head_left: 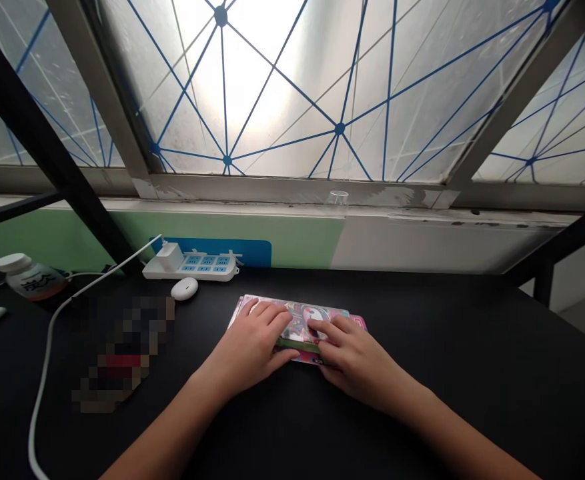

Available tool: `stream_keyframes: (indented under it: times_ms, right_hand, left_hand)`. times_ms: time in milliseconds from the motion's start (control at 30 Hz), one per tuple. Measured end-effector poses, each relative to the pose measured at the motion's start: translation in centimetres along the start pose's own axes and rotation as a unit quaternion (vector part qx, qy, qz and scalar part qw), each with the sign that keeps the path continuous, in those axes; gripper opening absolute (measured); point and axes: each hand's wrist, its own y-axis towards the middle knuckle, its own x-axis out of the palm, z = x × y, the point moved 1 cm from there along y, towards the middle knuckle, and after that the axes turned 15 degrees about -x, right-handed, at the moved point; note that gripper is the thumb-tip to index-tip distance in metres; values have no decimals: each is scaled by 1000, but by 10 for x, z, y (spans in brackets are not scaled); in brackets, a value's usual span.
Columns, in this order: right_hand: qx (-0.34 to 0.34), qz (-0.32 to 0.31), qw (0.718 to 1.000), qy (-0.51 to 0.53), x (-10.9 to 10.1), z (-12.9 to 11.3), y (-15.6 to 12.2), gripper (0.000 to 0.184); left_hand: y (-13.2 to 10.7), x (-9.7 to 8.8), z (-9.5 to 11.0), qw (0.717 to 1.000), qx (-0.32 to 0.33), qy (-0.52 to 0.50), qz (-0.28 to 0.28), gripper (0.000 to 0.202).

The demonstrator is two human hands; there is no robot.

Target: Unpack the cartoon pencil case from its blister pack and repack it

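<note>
A small stack of flat pink booklets point(299, 321) with colourful cartoon print lies on the black desk in front of me. Its layers are slightly out of line, and a green strip runs along the near edge. My left hand point(259, 340) rests over the left part, fingers bent on the top cover and thumb by the near edge. At the near right side, my right hand point(349, 350) has its fingertips on the cover and its thumb low against the edge. Both hands partly hide the stack, so I cannot tell how many pieces it has.
Behind on the desk point(447, 347) sit a white power strip point(207, 265) with a plugged-in charger and a white oval case point(185, 289). A white cable point(52, 333) curves down the left, near a white-capped bottle point(35, 277) and a pixelated object point(127, 353). A clear cup point(339, 198) stands on the windowsill.
</note>
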Motion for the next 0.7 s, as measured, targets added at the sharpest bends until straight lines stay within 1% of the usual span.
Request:
stream_keyframes:
  times_ms: [33, 100, 167, 267, 367, 400, 500, 567, 633, 700]
  right_hand:
    - [7, 1, 1000, 25, -2, 2, -1, 4]
    - [26, -1, 997, 69, -5, 5, -2, 11]
    - [42, -3, 994, 102, -8, 7, -3, 17]
    - [54, 1, 990, 128, -8, 7, -3, 17]
    - [78, 25, 987, 135, -6, 10, -4, 10]
    - [93, 40, 987, 128, -6, 14, -5, 16]
    - [146, 71, 983, 81, -3, 29, -13, 42]
    - [183, 64, 979, 60, 0, 41, -21, 54]
    - [215, 45, 973, 68, 3, 50, -28, 65]
    - [234, 31, 967, 95, 5, 57, -32, 69]
  left_hand:
    - [0, 3, -3, 1000, -6, 3, 4, 46]
    - [1, 8, -11, 999, -30, 17, 2, 60]
    - [1, 13, -19, 998, -59, 28, -13, 69]
    - [2, 18, -24, 996, -82, 31, -31, 72]
    - [3, 17, -24, 996, -83, 23, -25, 75]
    - [3, 17, -24, 996, -83, 19, -20, 78]
    - [3, 15, -22, 997, -77, 11, -8, 88]
    - [2, 14, -20, 998, -68, 11, 3, 91]
    - [1, 13, -17, 998, -60, 18, 18, 93]
    - [1, 13, -13, 997, -55, 30, 34, 93]
